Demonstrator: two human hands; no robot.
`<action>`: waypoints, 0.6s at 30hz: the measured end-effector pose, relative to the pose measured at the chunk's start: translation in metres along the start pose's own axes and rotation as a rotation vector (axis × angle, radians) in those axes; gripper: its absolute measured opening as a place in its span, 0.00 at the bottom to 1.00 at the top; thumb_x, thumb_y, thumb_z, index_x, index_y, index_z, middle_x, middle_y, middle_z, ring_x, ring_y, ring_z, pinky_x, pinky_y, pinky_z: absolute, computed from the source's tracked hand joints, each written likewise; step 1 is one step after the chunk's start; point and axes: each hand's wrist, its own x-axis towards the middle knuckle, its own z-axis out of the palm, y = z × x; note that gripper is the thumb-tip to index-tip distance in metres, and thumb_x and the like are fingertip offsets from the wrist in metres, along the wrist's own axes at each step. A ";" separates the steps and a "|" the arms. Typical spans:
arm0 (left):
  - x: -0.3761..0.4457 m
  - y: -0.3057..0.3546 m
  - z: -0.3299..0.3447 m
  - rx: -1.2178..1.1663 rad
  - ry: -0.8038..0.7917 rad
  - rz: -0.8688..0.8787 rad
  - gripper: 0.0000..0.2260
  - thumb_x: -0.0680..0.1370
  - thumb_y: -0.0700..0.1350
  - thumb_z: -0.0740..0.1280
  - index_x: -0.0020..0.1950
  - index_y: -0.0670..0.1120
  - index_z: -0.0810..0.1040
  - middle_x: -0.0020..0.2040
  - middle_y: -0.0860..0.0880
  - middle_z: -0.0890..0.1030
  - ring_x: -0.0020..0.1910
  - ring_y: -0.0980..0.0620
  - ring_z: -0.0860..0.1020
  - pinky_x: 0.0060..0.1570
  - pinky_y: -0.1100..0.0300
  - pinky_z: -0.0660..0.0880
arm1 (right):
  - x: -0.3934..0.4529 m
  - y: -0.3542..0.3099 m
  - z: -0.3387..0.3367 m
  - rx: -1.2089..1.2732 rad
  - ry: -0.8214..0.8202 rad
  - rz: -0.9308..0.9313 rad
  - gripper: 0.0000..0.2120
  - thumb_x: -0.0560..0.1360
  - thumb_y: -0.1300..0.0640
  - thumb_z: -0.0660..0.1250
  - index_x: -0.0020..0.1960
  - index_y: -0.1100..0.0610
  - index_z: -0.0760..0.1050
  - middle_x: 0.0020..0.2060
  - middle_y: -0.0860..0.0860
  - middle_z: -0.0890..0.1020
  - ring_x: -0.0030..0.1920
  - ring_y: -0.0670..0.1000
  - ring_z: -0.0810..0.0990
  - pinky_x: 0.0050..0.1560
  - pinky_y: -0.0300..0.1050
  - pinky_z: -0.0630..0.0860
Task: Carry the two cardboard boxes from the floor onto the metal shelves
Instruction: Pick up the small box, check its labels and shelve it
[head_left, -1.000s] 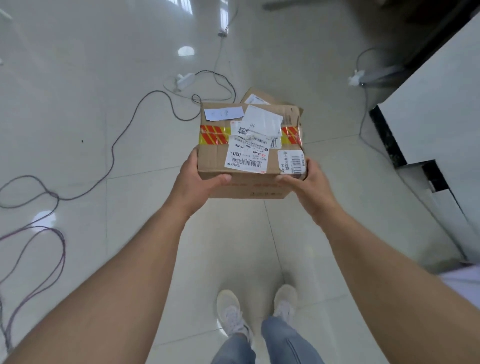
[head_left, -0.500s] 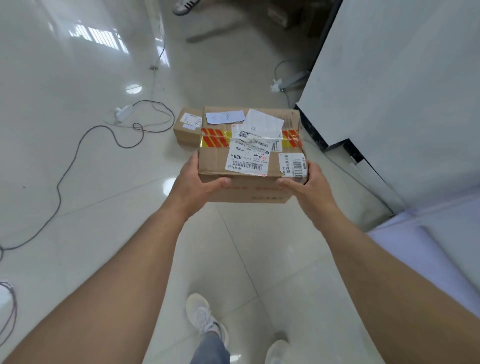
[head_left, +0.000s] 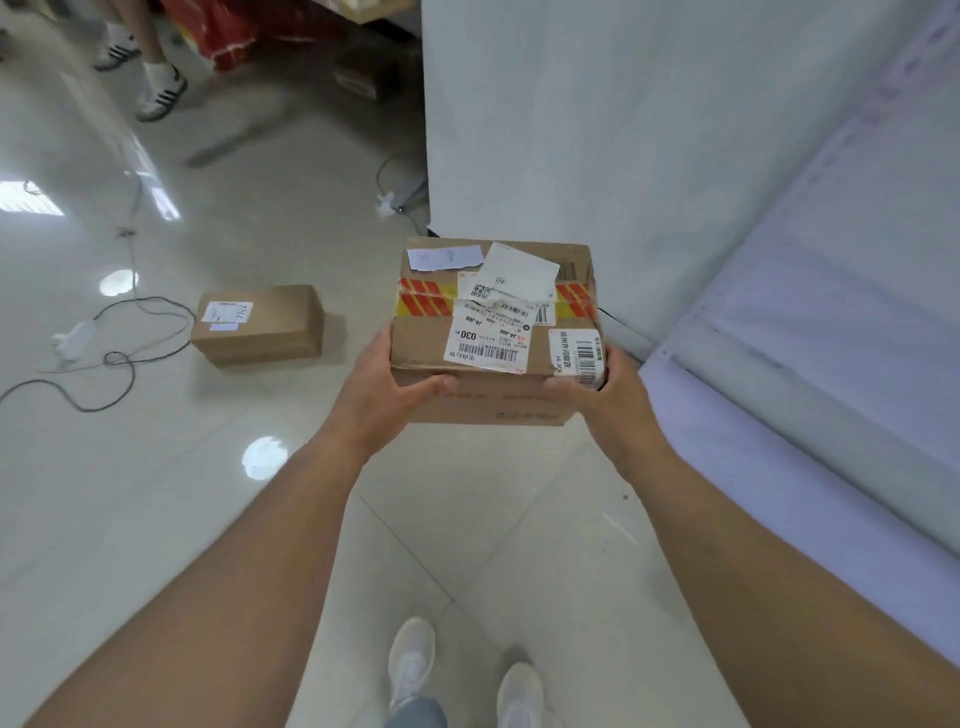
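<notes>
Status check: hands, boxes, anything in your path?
Left hand and right hand gripping labelled box, held off the floor. Second box on floor beside cable. Shelf at right, nothing between.

Glossy pale floor tiles mirror bright window light, dark cables trail across them at left, and a white panel wall stands at right.
</notes>
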 end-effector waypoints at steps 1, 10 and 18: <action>0.003 0.006 0.009 0.001 -0.023 0.012 0.26 0.66 0.47 0.75 0.59 0.61 0.69 0.55 0.58 0.78 0.54 0.61 0.76 0.46 0.72 0.70 | -0.002 0.002 -0.011 0.002 0.027 0.007 0.29 0.66 0.59 0.74 0.63 0.59 0.67 0.50 0.47 0.80 0.49 0.44 0.78 0.42 0.35 0.75; 0.030 0.047 0.087 0.040 -0.250 0.097 0.24 0.66 0.48 0.75 0.55 0.65 0.70 0.54 0.60 0.79 0.52 0.62 0.77 0.48 0.63 0.72 | -0.017 0.022 -0.090 0.057 0.258 0.084 0.30 0.65 0.56 0.74 0.63 0.54 0.66 0.51 0.44 0.78 0.52 0.43 0.77 0.46 0.40 0.74; 0.063 0.078 0.156 0.085 -0.445 0.157 0.28 0.66 0.46 0.74 0.64 0.56 0.69 0.57 0.54 0.78 0.55 0.53 0.76 0.47 0.60 0.72 | -0.027 0.035 -0.145 0.065 0.482 0.141 0.29 0.65 0.55 0.74 0.63 0.52 0.66 0.49 0.38 0.76 0.49 0.38 0.76 0.43 0.36 0.73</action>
